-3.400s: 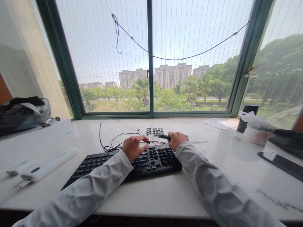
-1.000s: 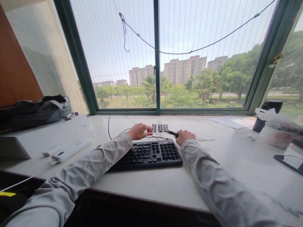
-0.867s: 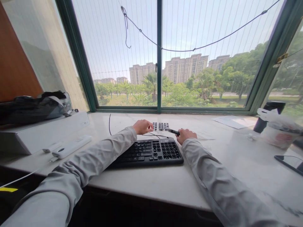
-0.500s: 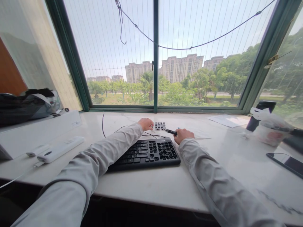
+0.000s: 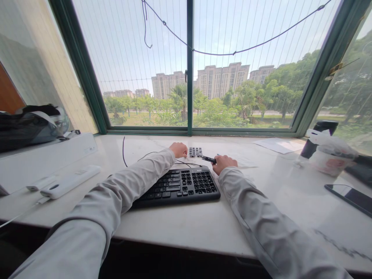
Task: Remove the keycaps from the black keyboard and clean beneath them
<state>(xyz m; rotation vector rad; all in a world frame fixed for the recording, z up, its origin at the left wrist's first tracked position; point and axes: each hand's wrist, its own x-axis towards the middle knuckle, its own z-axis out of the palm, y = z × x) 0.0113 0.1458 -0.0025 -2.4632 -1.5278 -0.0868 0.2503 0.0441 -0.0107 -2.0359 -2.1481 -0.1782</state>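
My left hand is closed with its fingers curled down beside a small block of loose black keycaps. Whatever its fingertips may hold is hidden. In my right hand I grip a black pen-like tool, its tip pointing left toward the keycaps. Below both hands lies a black keyboard, its left part covered by my left forearm. On the right side of the keyboard, the number pad and the keys beside it show bare sockets without caps.
A black cable runs behind the keyboard. At left are a white power strip, a white box and a black bag. To the right lie a phone, a bagged tub and paper. A window frame borders the back.
The camera view has shifted slightly. My left hand's fingers have turned further down beside the keycaps, and the small dark piece at its fingertips no longer shows. My right hand keeps the tool.
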